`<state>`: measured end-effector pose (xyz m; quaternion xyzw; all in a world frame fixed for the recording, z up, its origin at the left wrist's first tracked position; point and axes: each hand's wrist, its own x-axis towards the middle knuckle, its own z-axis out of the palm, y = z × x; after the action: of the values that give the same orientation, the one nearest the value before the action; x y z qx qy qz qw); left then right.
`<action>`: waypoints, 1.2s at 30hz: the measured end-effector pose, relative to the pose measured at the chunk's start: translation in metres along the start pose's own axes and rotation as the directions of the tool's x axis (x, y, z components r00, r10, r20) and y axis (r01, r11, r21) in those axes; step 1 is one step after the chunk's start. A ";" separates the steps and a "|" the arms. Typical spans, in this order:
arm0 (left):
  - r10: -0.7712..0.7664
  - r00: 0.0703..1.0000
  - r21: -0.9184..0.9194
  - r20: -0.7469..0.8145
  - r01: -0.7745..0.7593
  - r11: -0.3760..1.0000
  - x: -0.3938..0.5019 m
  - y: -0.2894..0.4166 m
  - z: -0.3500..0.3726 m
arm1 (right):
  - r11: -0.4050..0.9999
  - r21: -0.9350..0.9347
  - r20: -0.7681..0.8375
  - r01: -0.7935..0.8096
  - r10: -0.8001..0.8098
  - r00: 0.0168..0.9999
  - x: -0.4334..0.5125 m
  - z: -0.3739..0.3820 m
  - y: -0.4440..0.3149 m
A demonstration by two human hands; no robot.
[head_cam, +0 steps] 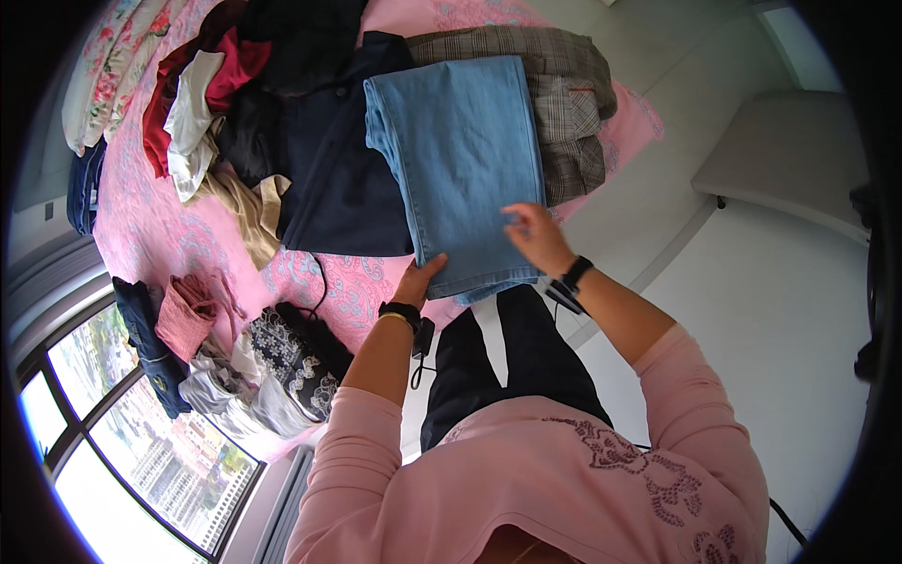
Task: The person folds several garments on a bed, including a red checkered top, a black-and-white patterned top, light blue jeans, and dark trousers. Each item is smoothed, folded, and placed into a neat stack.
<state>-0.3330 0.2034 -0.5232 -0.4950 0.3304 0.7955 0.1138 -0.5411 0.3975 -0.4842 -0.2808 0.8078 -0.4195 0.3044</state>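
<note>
A pair of light blue denim jeans, folded lengthwise, lies over the bed's near edge. Its hem end is closest to me. My left hand grips the lower left corner of the jeans, thumb on top and fingers hidden underneath. Over the right side of the denim is my right hand, slightly blurred, index finger stretched out and nothing held. Whether it touches the cloth is hard to tell. Under and left of the jeans spreads a dark navy garment. A grey plaid garment sticks out on the right.
The bed has a pink patterned cover. A heap with a white garment and a beige garment lies at left. Nearer the window is a floral black garment. A grey bench-like piece stands at right.
</note>
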 end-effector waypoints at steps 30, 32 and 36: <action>-0.244 0.961 -0.278 0.132 0.273 0.921 -0.035 0.027 -0.003 | 0.174 0.433 0.745 -0.884 0.482 0.460 -0.018 -0.038 0.034; -0.242 0.954 -0.363 0.176 0.291 0.885 -0.041 0.035 -0.004 | 0.272 0.462 0.676 -0.844 0.508 0.534 -0.014 -0.055 0.023; -0.173 0.927 -0.438 0.333 0.315 0.842 -0.048 0.074 -0.004 | -0.088 0.580 0.744 -0.810 0.464 0.482 0.033 -0.079 0.005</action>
<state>-0.3445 0.1519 -0.4526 -0.4280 0.0348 0.8932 0.1333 -0.6211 0.4168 -0.4606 0.3109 0.3863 -0.5335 0.6852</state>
